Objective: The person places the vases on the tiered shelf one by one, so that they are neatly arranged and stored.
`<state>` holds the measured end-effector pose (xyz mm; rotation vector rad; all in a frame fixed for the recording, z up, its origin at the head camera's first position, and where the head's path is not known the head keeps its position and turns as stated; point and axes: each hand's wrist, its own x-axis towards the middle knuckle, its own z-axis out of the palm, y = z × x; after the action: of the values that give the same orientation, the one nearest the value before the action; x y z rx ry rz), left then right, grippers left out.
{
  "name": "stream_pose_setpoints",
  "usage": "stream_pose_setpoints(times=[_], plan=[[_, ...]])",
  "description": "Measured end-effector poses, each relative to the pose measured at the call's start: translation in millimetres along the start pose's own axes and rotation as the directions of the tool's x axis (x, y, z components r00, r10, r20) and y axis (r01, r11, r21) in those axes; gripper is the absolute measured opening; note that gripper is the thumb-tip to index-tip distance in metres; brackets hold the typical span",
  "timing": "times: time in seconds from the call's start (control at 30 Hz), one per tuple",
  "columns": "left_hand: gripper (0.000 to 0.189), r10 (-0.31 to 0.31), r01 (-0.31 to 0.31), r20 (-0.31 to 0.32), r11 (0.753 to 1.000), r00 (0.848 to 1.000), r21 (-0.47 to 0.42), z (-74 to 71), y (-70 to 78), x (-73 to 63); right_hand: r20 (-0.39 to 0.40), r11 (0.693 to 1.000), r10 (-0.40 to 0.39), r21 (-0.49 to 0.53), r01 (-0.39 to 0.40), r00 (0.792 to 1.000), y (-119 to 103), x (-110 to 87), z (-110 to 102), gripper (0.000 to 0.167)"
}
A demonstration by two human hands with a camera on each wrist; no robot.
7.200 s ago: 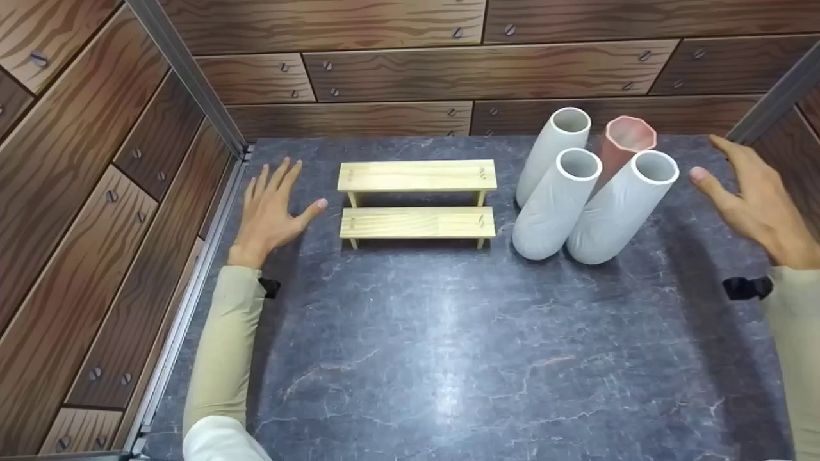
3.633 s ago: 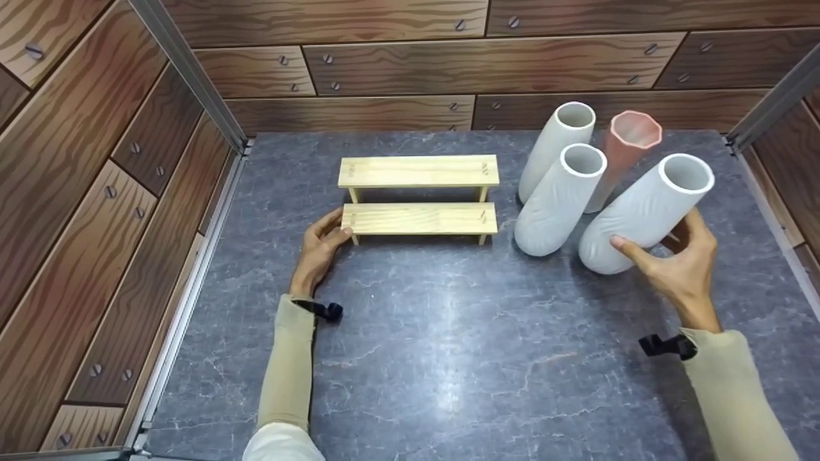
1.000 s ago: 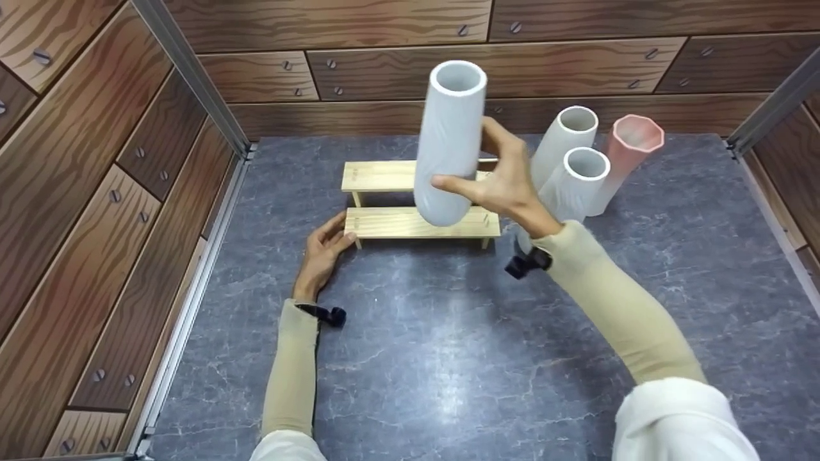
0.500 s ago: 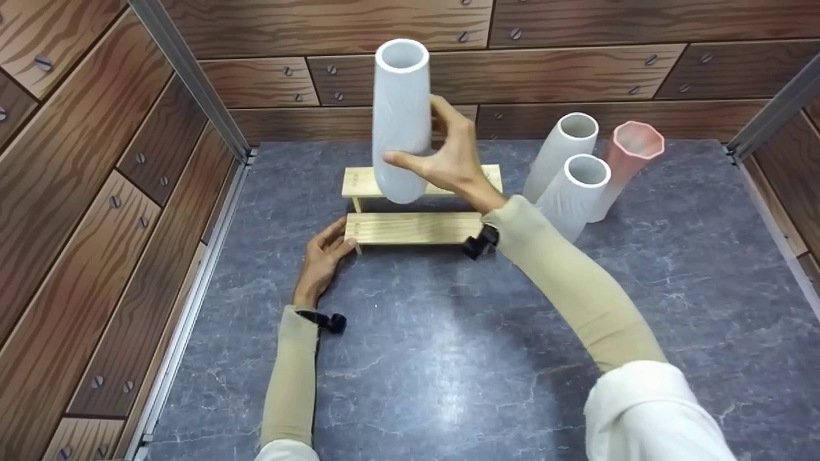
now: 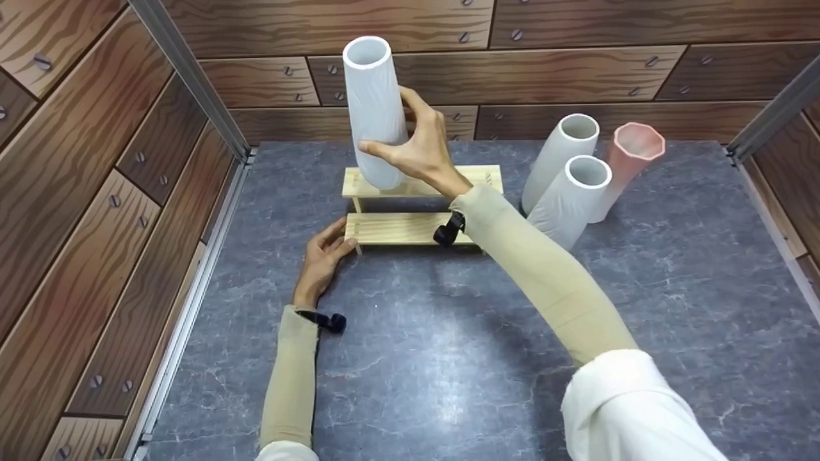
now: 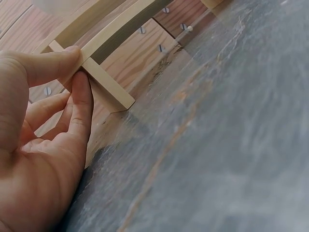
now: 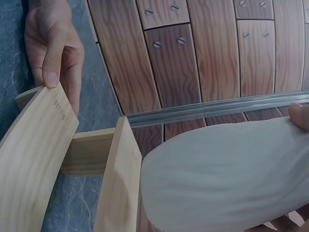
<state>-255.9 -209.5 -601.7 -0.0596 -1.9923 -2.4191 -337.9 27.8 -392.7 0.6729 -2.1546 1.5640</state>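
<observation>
Right hand (image 5: 423, 147) has the white vase (image 5: 375, 112) gripped round its lower body, mouth up, at the left end of the far wooden step (image 5: 483, 176); can't tell from here if they touch. Left hand (image 5: 322, 259) pinches the near wooden step (image 5: 394, 228) at its left end. Vase looks rigid, probably ceramic: hefty, smooth, chippable. I'd wrap the body, avoid the rim.

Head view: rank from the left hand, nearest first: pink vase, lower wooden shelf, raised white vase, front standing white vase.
1. Lower wooden shelf: the left hand pinches its left end.
2. Raised white vase: in the right hand.
3. Front standing white vase: right of the shelf.
4. Pink vase: farthest right, farther back.
</observation>
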Motion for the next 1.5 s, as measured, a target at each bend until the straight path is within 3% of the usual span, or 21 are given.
stream_pose_setpoints(times=[0.5, 0.87, 1.23, 1.5], plan=[[0.063, -0.014, 0.014, 0.028, 1.000, 1.000, 0.001, 8.9, 1.5, 4.6, -0.049, 0.997, 0.078, -0.015, -0.079, 0.996, 19, -0.2, -1, 0.085], [0.064, -0.033, 0.033, 0.005, 0.999, 0.999, 0.028, 6.6, 0.3, 0.5, -0.016, 0.996, 0.086, -0.012, -0.086, 0.996, 24, -2.5, 4, 0.086], [0.063, -0.015, 0.015, -0.007, 1.000, 1.000, 0.016, 2.9, -0.5, 1.1, 0.044, 0.996, 0.086, -0.011, -0.086, 0.995, 19, -3.4, 3, 0.094], [0.065, -0.017, 0.017, -0.019, 0.999, 1.000, 0.037, -1.1, -0.9, -0.3, 0.059, 0.997, 0.071, 0.006, -0.071, 0.996, 4, -22.8, -16, 0.098]])
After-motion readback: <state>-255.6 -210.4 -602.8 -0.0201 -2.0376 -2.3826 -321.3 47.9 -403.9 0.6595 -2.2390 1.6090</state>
